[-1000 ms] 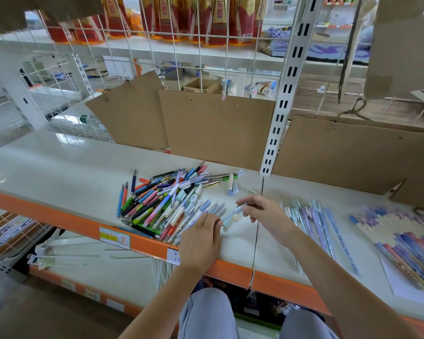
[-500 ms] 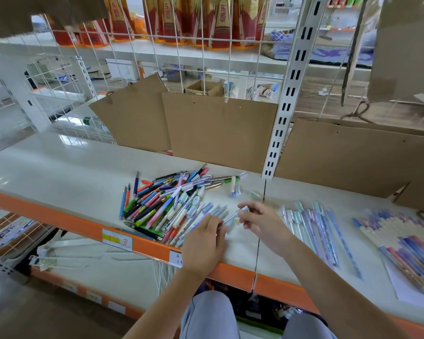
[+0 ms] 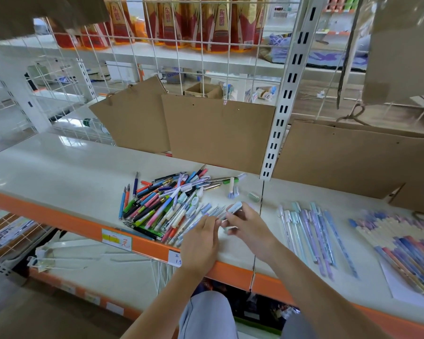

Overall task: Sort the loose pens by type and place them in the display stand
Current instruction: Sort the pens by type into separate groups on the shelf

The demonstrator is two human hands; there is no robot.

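Behind pen pile (image 3: 167,204), cardboard sheets (image 3: 218,133)

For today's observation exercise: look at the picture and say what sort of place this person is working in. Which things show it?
Most likely a shop. The shelf has an orange front edge carrying price labels, packaged goods are stocked behind a wire grid, and a pile of loose pens is being sorted for display.
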